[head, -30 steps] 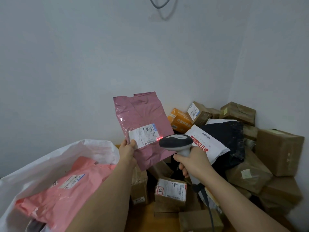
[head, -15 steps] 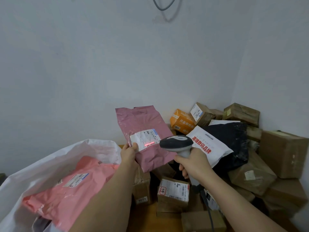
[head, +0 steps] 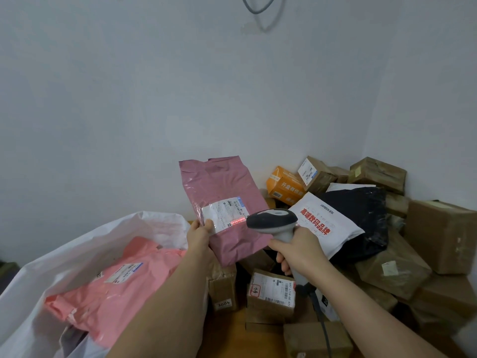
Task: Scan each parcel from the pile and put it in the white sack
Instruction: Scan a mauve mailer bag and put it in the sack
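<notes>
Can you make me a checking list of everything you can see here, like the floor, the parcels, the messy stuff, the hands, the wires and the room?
Surface: orange-brown floor shows between boxes.
Job's things: mauve parcel held up, red scan line on its label; scanner aimed at it; white sack open, pink parcel inside.
Clutter: pile of brown boxes, an orange box, a white mailer, a black bag.
Hands: left hand pinches the mauve parcel's edge; right hand grips the scanner.
Cables: scanner cable; grey loop on the wall.
Surroundings: plain white walls, corner.
</notes>
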